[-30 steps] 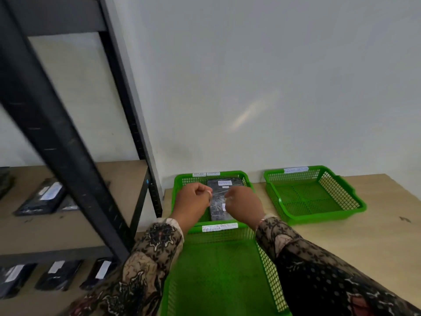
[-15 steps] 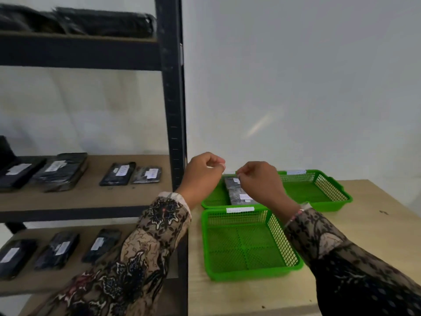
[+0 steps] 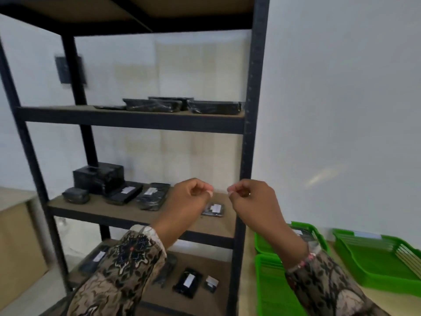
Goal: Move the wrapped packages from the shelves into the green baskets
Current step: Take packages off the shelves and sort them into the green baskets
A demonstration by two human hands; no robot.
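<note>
Both hands hang in the air in front of the black shelving unit [image 3: 248, 133], and the nearest wrapped package is the small labelled one [image 3: 214, 209] lying flat on the middle shelf [image 3: 127, 215], just below and between them. It sits under the knuckles of the left hand [image 3: 189, 201], which partly covers its near-left edge in the head view, so that hand looks the closer of the two; the right hand [image 3: 250, 201] is just to the package's right, in line with the front post. Its long axis cannot be judged with so much of it hidden. More wrapped packages [image 3: 152, 196] lie further left on the same shelf, angled from near-left to far-right, beside a black box [image 3: 99, 177]; others rest on the shelf above [image 3: 182, 104] and the shelf below [image 3: 188, 281]. The fingers [image 3: 206, 187] of the left hand are curled in with thumb and forefinger tips close, gripping nothing; the right hand's fingers are curled the same way, also bare. The green baskets [image 3: 373, 261] stand on the counter [image 3: 387, 299] to the right, well apart from the shelf; one package already lies in the back basket [image 3: 303, 236].
</note>
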